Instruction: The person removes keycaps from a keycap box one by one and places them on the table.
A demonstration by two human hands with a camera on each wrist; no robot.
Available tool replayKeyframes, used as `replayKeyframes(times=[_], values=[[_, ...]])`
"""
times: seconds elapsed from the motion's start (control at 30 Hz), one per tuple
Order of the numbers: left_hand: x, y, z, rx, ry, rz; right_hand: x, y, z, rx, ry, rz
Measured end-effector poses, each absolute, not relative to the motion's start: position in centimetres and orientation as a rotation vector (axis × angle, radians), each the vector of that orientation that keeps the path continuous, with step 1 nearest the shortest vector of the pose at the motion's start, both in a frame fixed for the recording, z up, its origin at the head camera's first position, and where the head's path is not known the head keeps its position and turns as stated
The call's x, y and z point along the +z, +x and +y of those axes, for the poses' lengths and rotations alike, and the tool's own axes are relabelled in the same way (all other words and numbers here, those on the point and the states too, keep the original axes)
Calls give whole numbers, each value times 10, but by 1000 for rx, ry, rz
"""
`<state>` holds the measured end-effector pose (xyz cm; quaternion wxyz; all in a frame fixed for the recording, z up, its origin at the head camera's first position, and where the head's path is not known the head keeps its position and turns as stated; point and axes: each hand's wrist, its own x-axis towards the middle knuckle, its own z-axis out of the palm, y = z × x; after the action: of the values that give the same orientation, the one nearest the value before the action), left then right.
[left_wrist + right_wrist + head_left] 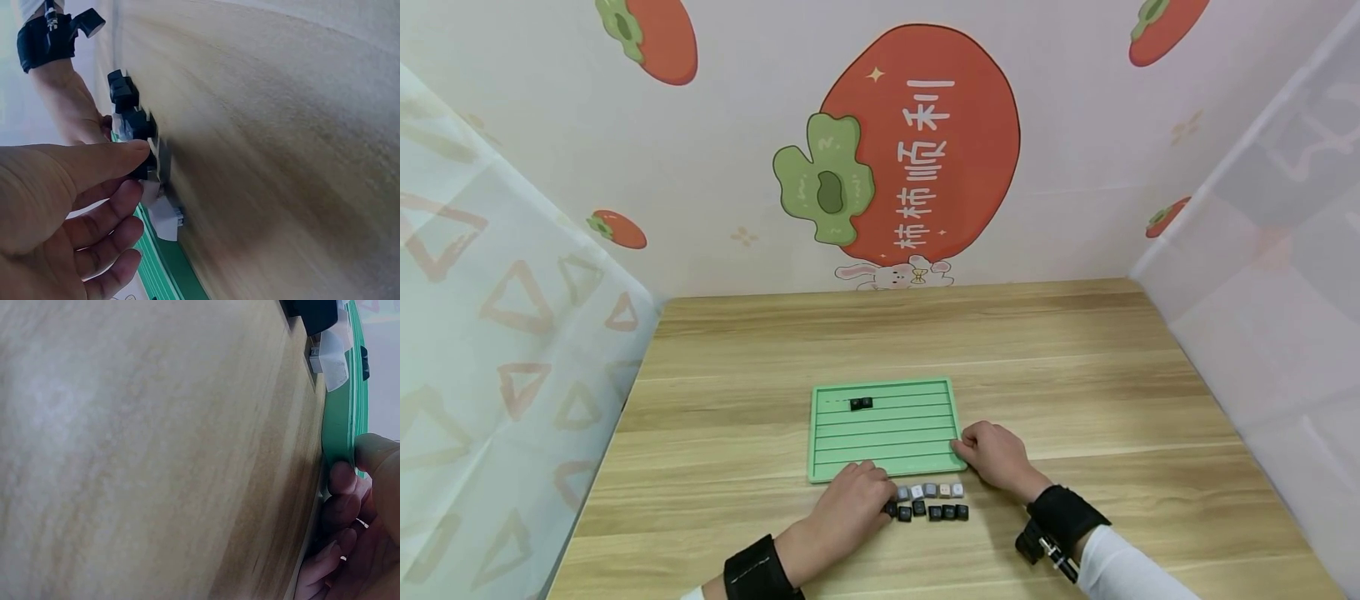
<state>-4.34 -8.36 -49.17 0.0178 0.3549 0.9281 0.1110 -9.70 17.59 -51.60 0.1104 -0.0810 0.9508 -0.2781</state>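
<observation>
My left hand (pixel 847 507) pinches a black keycap (pixel 143 170) between thumb and forefinger, just above the wood; the left wrist view shows this most plainly. It is at the left end of a row of black keycaps (pixel 949 512). Behind these runs a row of white and grey keycaps (pixel 931 490), close to the near edge of a green ridged tray (pixel 880 435). Two black keycaps (pixel 861 403) sit side by side in the tray's upper part. At the tray's right edge, my right hand (pixel 1000 457) grips the rim (pixel 340 425) between thumb and curled fingers.
A wooden table (pixel 715 417) lies under everything. Printed cloth walls (pixel 520 333) stand at the left, right and back. Each wrist wears a black band (pixel 1067 515), and a small camera (pixel 1030 543) juts from the right one.
</observation>
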Motion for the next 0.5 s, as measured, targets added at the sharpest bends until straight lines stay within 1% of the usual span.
replayKeyframes(times=[0.5], values=[[-495,-43,-82,288,1149,2966,-517,-98,176,-820,-245,2789]])
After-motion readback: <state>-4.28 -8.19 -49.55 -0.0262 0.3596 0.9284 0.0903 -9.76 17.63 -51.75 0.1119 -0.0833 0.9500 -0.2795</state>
